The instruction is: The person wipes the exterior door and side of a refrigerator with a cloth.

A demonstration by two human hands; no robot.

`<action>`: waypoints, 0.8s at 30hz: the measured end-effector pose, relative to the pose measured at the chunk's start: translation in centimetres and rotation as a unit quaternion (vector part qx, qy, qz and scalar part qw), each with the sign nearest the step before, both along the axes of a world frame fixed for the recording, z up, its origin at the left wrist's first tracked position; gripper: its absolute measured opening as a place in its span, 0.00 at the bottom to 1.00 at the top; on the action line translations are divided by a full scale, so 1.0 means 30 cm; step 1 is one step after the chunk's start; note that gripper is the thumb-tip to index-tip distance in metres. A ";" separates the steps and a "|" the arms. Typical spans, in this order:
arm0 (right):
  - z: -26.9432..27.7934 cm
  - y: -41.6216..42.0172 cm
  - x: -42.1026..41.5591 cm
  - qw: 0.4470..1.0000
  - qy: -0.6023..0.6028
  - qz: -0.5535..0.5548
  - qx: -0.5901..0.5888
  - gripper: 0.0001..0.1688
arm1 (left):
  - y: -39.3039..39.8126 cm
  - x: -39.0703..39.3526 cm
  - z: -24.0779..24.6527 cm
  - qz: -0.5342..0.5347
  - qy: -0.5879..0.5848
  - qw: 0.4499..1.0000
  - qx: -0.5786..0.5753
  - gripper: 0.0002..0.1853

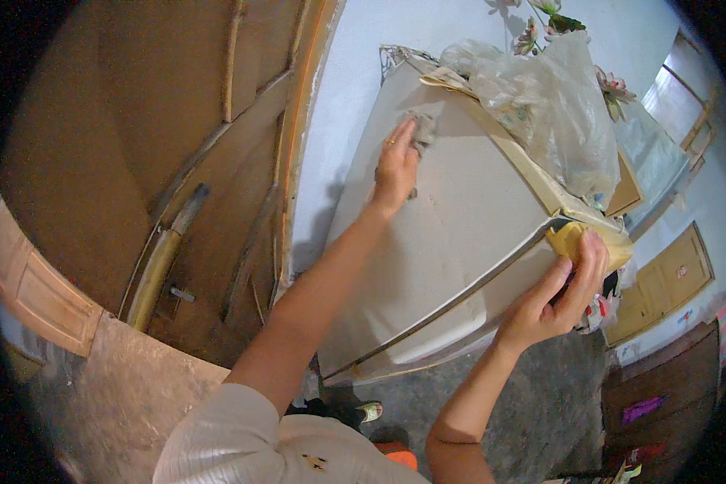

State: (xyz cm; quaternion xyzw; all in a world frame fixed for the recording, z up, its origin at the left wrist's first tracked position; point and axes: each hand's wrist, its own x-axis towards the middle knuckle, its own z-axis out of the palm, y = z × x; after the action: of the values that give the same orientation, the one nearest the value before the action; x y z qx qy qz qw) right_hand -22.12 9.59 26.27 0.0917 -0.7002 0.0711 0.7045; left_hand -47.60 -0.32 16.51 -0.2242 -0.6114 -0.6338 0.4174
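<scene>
A tall, pale refrigerator (454, 181) with a soiled side or door panel stands before me. My left hand (398, 163) presses a grey cloth (423, 130) flat against the upper part of that panel; a ring shows on one finger. Lower right, my right hand (572, 281) has its thumb and fingers around a yellow cloth or cover (620, 245) at the corner of the refrigerator, beside the dark gap between its upper and lower panels. What lies under my left palm is hidden.
A crumpled clear plastic bag (550, 115) and folded paper (448, 80) lie on top of the refrigerator, near artificial flowers (614, 91). A brown wooden door (157, 121) is at the left. Below are the concrete floor (538, 399) and a slippered foot (371, 412).
</scene>
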 end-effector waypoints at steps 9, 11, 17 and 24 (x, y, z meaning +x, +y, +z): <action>0.001 -0.007 0.004 1.000 0.005 0.007 -0.005 0.16 | -0.024 -0.215 -0.098 -0.010 -0.231 0.973 0.023 0.26; 0.005 0.005 0.005 1.000 0.006 0.008 0.003 0.16 | 0.005 -0.235 -0.135 0.004 -0.236 0.970 0.050 0.24; -0.009 -0.012 -0.015 1.000 0.004 0.018 -0.007 0.16 | 0.009 -0.155 -0.260 0.012 -0.275 0.957 0.096 0.23; 0.000 -0.020 0.000 1.000 0.005 0.016 -0.005 0.16 | 0.027 0.090 -0.386 0.012 -0.298 0.954 0.027 0.25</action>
State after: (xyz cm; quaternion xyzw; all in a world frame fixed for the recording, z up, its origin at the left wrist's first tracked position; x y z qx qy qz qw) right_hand -22.12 9.00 26.27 0.0996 -0.6945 0.0856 0.7074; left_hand -44.89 0.49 4.92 -0.0057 -0.6931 -0.6831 0.2299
